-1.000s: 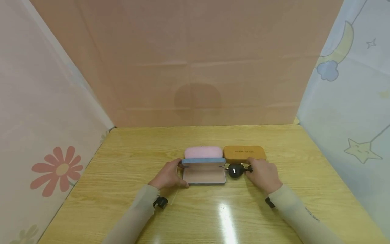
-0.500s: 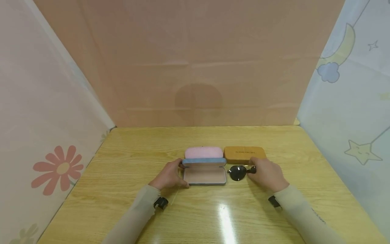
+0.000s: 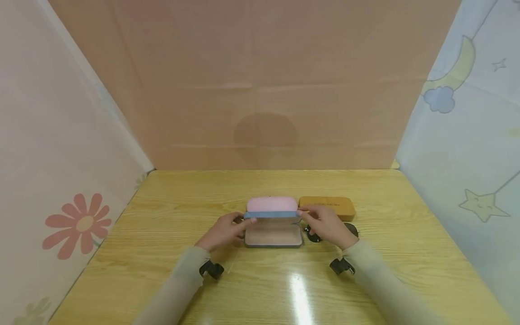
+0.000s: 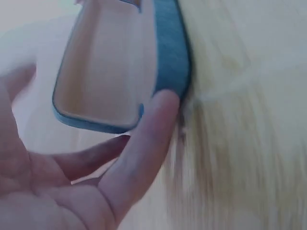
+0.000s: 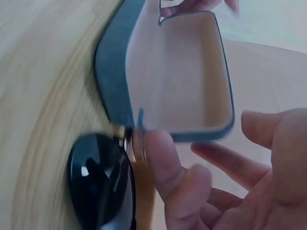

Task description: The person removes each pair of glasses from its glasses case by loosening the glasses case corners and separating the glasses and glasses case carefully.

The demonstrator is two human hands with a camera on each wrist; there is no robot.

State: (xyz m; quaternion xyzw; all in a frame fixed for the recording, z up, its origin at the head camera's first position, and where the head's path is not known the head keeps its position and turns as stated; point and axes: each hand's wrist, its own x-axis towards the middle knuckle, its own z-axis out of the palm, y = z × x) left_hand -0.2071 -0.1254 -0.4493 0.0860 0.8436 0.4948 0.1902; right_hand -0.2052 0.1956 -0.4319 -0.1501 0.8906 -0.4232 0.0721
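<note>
A blue glasses case [image 3: 273,236] with a pale lining stands with its lid raised in the middle of the table. At its left end is my left hand [image 3: 221,231], thumb by the lid's front edge; in the left wrist view a fingertip [image 4: 165,103] touches the case near the hinge. My right hand [image 3: 327,225] reaches over to the lid's right corner, fingertips at its edge and thumb apart from it in the right wrist view. Dark sunglasses [image 5: 98,177] lie on the table just right of the case, partly hidden under my right hand in the head view.
Behind the blue case sits a closed pink glasses case [image 3: 271,204]. A closed mustard-yellow case [image 3: 343,206] lies to the right of it, partly covered by my right hand. Fabric screens enclose the wooden table [image 3: 174,198] at the back and sides.
My right hand has let go of the sunglasses, leaving them on the table, and moved left to the lid. My left thumb has risen from the base's front corner to the lid.
</note>
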